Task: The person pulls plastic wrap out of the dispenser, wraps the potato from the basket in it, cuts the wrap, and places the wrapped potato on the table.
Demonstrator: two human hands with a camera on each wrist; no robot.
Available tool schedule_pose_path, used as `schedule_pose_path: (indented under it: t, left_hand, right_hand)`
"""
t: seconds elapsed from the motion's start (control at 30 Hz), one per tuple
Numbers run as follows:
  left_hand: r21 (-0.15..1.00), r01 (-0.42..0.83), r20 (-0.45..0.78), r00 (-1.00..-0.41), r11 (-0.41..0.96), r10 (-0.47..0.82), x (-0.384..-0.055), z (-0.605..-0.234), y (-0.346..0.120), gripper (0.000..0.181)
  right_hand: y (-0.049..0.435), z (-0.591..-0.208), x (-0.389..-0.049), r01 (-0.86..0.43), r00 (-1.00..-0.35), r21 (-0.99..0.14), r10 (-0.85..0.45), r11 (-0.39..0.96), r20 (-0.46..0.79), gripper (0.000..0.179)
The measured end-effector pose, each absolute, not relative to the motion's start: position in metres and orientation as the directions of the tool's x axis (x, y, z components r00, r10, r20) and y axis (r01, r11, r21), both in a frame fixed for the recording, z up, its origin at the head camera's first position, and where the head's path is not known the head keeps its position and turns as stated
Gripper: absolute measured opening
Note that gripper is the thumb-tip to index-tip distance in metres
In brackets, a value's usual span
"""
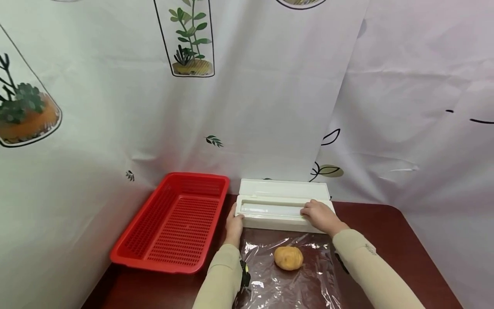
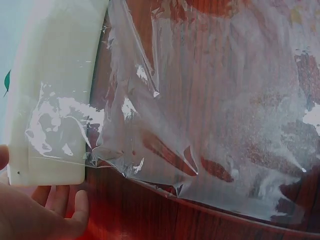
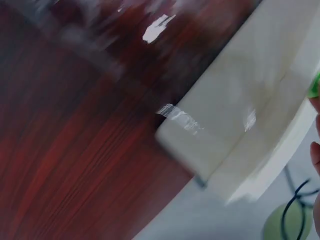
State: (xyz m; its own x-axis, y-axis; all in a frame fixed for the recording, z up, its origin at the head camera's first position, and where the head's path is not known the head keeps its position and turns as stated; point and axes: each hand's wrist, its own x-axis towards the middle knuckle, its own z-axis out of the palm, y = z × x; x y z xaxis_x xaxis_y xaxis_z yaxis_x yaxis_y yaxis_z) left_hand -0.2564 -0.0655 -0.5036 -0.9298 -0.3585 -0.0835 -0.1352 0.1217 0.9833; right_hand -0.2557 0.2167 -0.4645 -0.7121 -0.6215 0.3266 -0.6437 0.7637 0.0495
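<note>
Clear film [image 1: 285, 289] lies wrinkled on the dark red worktop [image 1: 393, 231], its far edge over the front of a white box [image 1: 285, 223] w/ lid up at the back; a yellowish potato [image 1: 288, 258] sits on the film, nr its middle. L hand [image 1: 233, 226] grips the box's L end. R hand [image 1: 322, 218], fingers curled, pinches a small green tab [image 3: 314, 89] twd the box's R end. Red basket [image 1: 154, 265] stands just L of the box.
</note>
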Motion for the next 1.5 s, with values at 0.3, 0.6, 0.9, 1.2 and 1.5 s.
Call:
schedule_pose_path:
  t: [0.3, 0.6, 0.9, 1.2, 1.5]
  left_hand:
    - [0.984, -0.135, -0.087, -0.935, 0.118, -0.343, -0.257, -0.504, -0.067, 0.062]
    - [0.977, -0.139, -0.076, -0.936, 0.162, -0.344, -0.258, -0.504, -0.062, 0.062]
    - [0.973, -0.16, -0.09, -0.927, 0.166, -0.364, -0.258, -0.503, -0.063, 0.064]
    - [0.981, -0.162, -0.119, -0.938, 0.109, -0.324, -0.256, -0.502, -0.062, 0.064]
    - [0.98, -0.198, -0.197, -0.965, -0.014, -0.174, -0.251, -0.508, -0.081, 0.062]
  right_hand:
    - [0.237, -0.469, -0.252, -0.641, -0.696, 0.094, -0.628, 0.762, 0.347, 0.003]
    - [0.256, -0.471, -0.251, -0.658, -0.667, 0.125, -0.652, 0.742, 0.359, 0.004]
    - [0.3, -0.474, -0.24, -0.621, -0.663, 0.146, -0.615, 0.77, 0.426, 0.016]
    - [0.304, -0.479, -0.232, -0.534, -0.735, 0.046, -0.49, 0.844, 0.469, 0.019]
    - [0.294, -0.491, -0.22, -0.235, -0.93, -0.518, -0.036, 0.823, 0.365, 0.013]
